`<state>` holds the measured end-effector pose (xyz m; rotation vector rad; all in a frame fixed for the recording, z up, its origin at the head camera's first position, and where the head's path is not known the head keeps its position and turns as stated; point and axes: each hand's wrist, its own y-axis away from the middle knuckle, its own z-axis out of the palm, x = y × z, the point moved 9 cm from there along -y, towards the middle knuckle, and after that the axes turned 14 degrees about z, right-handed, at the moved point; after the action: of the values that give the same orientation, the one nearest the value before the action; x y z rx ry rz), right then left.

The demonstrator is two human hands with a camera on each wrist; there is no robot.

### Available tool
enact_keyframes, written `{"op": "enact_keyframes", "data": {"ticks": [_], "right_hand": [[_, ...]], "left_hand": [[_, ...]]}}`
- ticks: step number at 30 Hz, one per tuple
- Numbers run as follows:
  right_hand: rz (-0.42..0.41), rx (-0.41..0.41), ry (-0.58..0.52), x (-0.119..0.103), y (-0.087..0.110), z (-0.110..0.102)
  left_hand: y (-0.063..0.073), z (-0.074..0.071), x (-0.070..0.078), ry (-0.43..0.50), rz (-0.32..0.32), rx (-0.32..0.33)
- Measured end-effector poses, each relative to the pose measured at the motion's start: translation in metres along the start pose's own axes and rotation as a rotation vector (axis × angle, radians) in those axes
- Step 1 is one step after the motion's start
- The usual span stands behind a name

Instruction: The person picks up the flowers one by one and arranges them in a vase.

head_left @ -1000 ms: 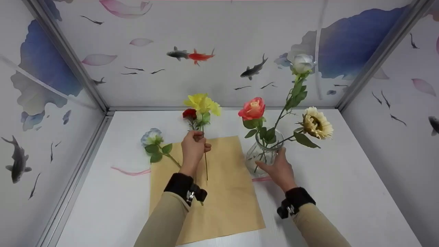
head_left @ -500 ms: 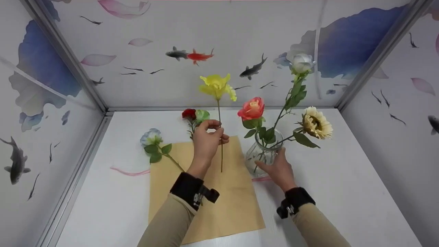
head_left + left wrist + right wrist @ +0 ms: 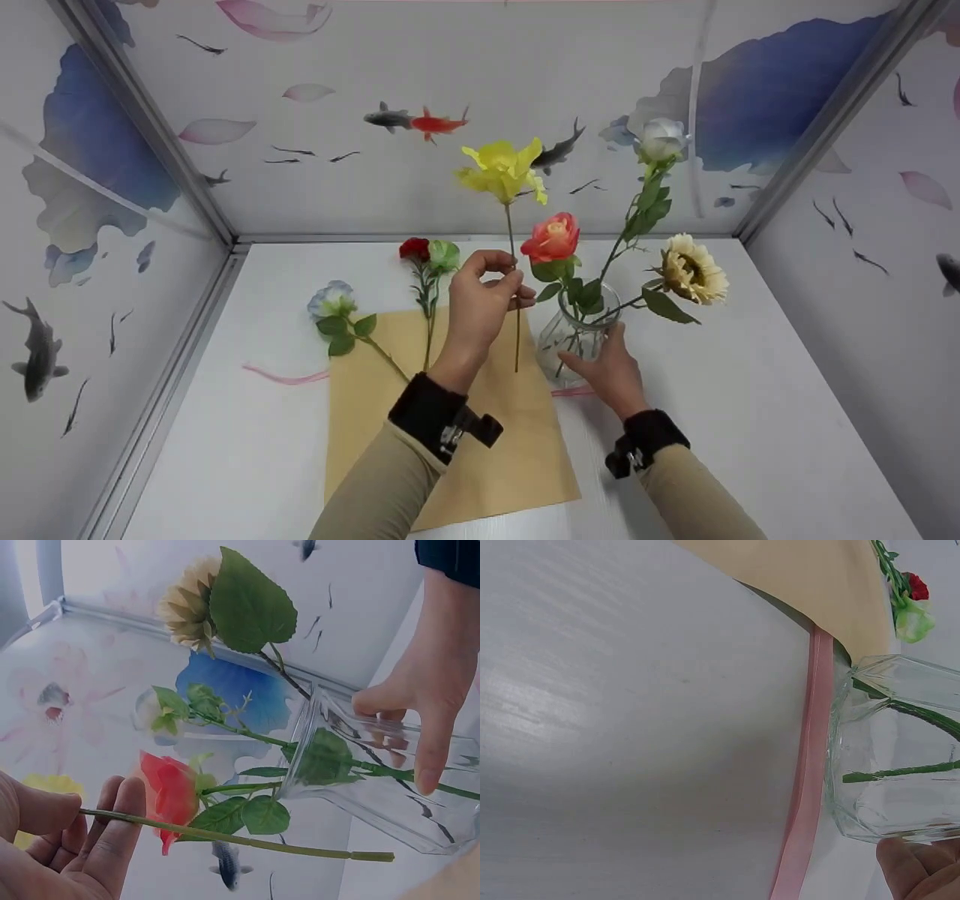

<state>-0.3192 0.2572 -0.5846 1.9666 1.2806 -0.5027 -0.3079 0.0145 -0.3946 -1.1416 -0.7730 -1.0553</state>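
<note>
In the left wrist view, left fingers (image 3: 118, 838) mostly hide the yellow flower (image 3: 56, 784) at eight o'clock; the right wrist view crops the glass vase (image 3: 896, 802) at three, the pink ribbon (image 3: 808, 772) at six.

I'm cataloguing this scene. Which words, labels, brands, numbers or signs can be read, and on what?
None can be read.
The glass vase, brown paper and pink ribbon show no lettering; the back wall bears only pictures.
Any marking on the black wristbands is too small to tell.
</note>
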Motion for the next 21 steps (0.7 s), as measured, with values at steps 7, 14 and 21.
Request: {"op": "enact_keyframes", "data": {"ticks": [7,14,21], "right_hand": [[0.014,-0.002,-0.02,0.002,-0.002,0.001],[0.004,0.008,-0.017,0.002,-0.002,0.0],[0.0,0.016,-0.021,0.001,-0.002,-0.002]], "left_hand": [[-0.001,0.014,0.004,0.018,0.037,-0.013],[-0.002,0.023,0.006,0.061,0.062,-0.013],[-0.006,0.027,0.009,0.096,0.065,0.033]]}}
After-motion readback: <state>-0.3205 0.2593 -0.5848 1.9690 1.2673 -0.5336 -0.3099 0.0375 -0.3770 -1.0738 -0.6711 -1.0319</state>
